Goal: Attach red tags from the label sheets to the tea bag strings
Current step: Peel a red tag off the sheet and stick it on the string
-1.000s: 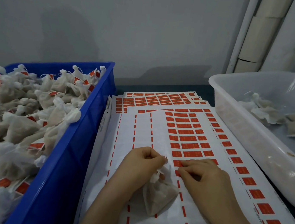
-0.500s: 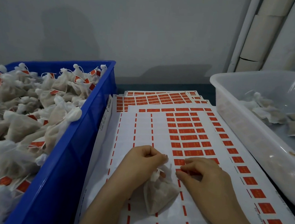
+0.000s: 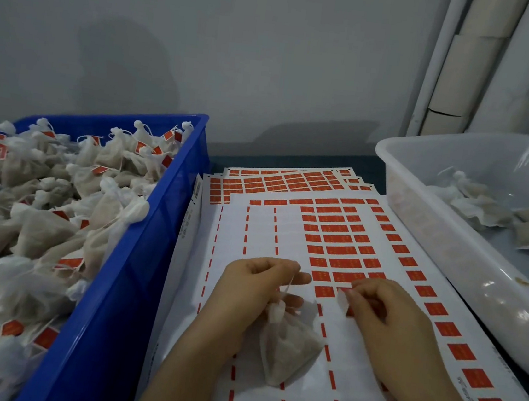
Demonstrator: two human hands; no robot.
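A white label sheet (image 3: 289, 233) with rows of red tags (image 3: 340, 262) lies flat between two bins. On it rests one beige tea bag (image 3: 289, 348), its knotted top up. My left hand (image 3: 260, 282) pinches the bag's thin white string above the knot. My right hand (image 3: 386, 309) is just to the right, thumb and forefinger closed on the lifted edge of a tag at the sheet's surface. The peeled tag shows mostly its pale back.
A blue crate (image 3: 128, 283) heaped with tagged tea bags stands at the left. A translucent white tub (image 3: 441, 253) holding a few untagged bags stands at the right. More label sheets (image 3: 291, 180) lie stacked behind. A grey wall and white pipes are at the back.
My right fingers have lifted a tag's edge off the sheet. My left hand has raised the string slightly, and both hands stay in nearly the same place.
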